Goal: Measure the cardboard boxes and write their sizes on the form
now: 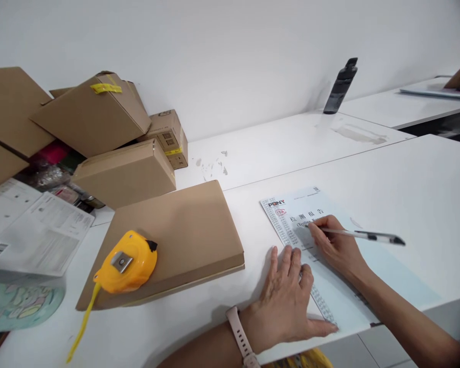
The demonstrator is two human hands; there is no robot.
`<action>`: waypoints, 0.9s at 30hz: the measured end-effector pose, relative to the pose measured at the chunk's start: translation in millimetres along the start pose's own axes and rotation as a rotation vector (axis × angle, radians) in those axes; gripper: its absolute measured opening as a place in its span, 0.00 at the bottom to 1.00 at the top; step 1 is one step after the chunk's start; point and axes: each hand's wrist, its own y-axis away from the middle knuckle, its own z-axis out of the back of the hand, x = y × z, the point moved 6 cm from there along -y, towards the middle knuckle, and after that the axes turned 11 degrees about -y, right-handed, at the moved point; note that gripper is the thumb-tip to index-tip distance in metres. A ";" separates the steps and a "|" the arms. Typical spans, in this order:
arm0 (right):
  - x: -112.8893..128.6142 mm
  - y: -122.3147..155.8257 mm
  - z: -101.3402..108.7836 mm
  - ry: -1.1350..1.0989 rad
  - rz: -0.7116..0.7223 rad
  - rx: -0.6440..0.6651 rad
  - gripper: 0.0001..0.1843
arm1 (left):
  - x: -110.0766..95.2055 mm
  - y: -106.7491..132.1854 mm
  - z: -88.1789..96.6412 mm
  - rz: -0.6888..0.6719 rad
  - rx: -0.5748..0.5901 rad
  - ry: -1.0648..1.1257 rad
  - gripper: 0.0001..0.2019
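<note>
Tabletop: white [425, 204], running along the wall [230, 61]; it bears everything named below.
Stacked cartons: brown cardboard boxes [95, 112], heaped at the far left, one with yellow tape across its top.
Flat carton: a low brown box [187, 220], lying between that heap and the paper; the two are apart.
Report: a pale blue printed document [329, 286], flat on the tabletop near its front edge, headed PONY and, below, "Testing" with the rest partly covered; this is the thing being worked on.
Left hand: palm down with the fingers spread [285, 301], gripping nothing; the fingers lie along and partly over the report's left edge, the thumb reaching its near corner.
Right hand: fingers closed round a pen [337, 250], resting on the report just below the title.
Tape measure: yellow [132, 263], on the flat carton, its strip hanging out toward the near side.
Bottle: dark [340, 87], standing by the wall, well apart from both hands.
Pen: slim, with a dark end [371, 235], its tip at the title lines.
Handwriting: none can be made out; the pen seems in place and the sheet steadied, so the writing looks barely begun, though the right hand may hide marks; how much is left cannot be told.
</note>
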 end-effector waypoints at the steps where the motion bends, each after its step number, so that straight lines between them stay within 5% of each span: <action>1: 0.1 -2.0 1.3 0.033 0.050 0.002 0.09 | 0.5 0.1 0.3 -0.002 0.016 0.016 0.49; 6: 0.8 -6.2 -9.1 0.253 0.342 0.161 0.22 | -0.5 -0.8 -0.8 0.018 0.060 0.046 0.48; 9: -4.5 -6.4 -12.9 0.342 0.409 0.148 0.32 | -8.4 5.8 10.8 0.032 -0.055 -0.028 0.39; 13: -9.5 -6.8 -5.7 0.387 0.380 0.015 0.35 | -7.5 52.8 79.2 0.122 -0.597 -0.113 0.22; 16: -5.7 -5.9 3.8 0.373 0.369 -0.116 0.31 | 26.5 114.0 138.5 0.395 -0.918 -0.260 0.18; 18: 0.6 -5.5 7.7 0.354 0.393 -0.179 0.27 | 56.2 150.5 167.6 0.550 -1.035 -0.412 0.20; 20: 9.4 -5.0 11.9 0.320 0.433 -0.254 0.22 | 95.0 174.5 181.1 0.755 -0.989 -0.418 0.24; 23: 27.9 1.1 20.1 0.246 0.504 -0.363 0.17 | 147.0 186.9 174.3 1.000 -0.683 -0.179 0.34; 27: 61.9 37.1 27.6 0.067 0.562 -0.371 0.14 | 151.3 190.0 169.7 1.075 -0.586 -0.029 0.30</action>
